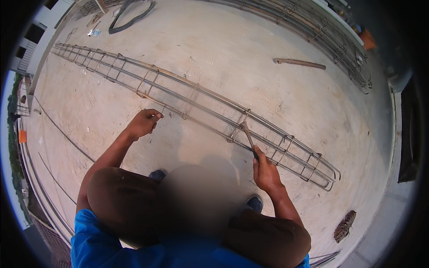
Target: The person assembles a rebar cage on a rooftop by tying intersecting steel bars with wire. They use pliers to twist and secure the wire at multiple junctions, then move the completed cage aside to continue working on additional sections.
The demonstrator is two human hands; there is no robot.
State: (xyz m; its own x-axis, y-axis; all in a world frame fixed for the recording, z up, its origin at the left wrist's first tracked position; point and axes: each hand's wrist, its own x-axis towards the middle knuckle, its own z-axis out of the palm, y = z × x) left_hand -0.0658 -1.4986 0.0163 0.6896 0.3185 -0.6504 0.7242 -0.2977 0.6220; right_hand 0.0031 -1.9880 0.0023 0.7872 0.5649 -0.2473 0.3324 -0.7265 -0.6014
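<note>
A long steel rebar cage [192,94], with several bars joined by square stirrups, lies across the floor from far left to near right. My right hand [267,173] is wrapped round the dark handle of a pair of pincers [247,133]. Their metal head meets the cage at a stirrup [235,130]. My left hand [145,123] hovers on the near side of the cage, apart from it, with its fingers pinched together. A thin tie wire [163,108] seems to stick up from those fingertips.
Bundled rebar cages [308,33] lie along the far right. A short rusty rod [299,62] and a black coil [129,29] rest on the concrete floor [214,49]. A bundle of tie wires [345,226] lies near right. Loose bars [62,134] run along the left.
</note>
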